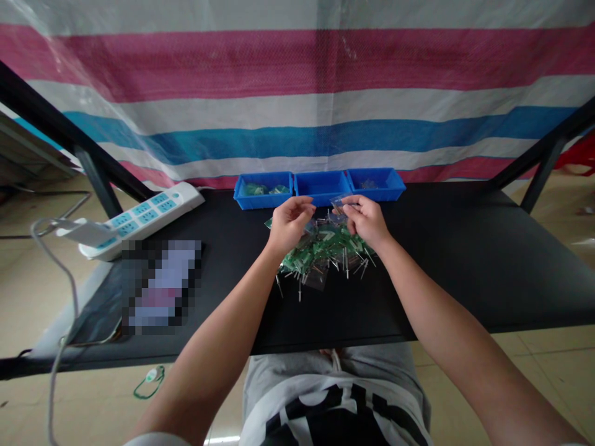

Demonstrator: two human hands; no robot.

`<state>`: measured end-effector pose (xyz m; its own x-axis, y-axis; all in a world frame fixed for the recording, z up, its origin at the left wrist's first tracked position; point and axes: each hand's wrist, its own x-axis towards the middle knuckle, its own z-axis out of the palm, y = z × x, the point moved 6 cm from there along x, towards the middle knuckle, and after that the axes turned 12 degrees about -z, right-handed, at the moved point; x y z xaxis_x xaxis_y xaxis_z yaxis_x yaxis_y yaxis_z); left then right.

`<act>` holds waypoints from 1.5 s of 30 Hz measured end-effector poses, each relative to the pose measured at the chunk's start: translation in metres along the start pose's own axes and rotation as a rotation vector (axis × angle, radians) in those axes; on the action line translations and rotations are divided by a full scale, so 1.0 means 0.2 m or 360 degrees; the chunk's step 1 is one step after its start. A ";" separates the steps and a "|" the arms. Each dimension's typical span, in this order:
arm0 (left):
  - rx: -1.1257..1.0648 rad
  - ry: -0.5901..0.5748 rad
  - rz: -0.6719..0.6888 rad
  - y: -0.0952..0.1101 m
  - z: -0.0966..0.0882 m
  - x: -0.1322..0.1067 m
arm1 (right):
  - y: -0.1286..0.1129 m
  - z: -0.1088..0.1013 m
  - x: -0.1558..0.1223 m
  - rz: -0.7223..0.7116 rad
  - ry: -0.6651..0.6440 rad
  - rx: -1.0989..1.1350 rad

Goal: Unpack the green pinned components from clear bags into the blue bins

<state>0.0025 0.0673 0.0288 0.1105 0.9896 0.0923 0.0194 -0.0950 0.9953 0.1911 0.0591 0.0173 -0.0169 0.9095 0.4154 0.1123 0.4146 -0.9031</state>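
Leaning over the black desk, near three blue bins, I'm seemingly sorting above this green-and-silver pile, left hand curled, contents unclear, right hand pinching a clear packet, next calling for delicate finger control.

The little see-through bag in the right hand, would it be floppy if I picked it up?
The little see-through bag would probably be floppy, since its clear plastic looks thin. It's likely light too: it is small, and the right hand holds it with just the fingers.
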 end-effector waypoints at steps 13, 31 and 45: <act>0.0353 -0.0186 0.0233 0.05 0.05 -0.05 | -0.14 0.03 -0.02 -0.0451 -0.0057 -0.0314; 0.0452 -0.0183 -0.0009 0.04 0.07 -0.05 | -0.18 0.07 -0.08 -0.0506 -0.0051 -0.0381; -0.0054 -0.0088 -0.0168 0.01 -0.02 0.03 | -0.02 -0.18 0.01 -0.0239 0.0463 -0.0402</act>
<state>-0.0009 0.0727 0.0314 0.1644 0.9863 -0.0140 0.0002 0.0142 0.9999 0.2262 0.0583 0.0267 0.2255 0.7776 0.5869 0.3706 0.4886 -0.7899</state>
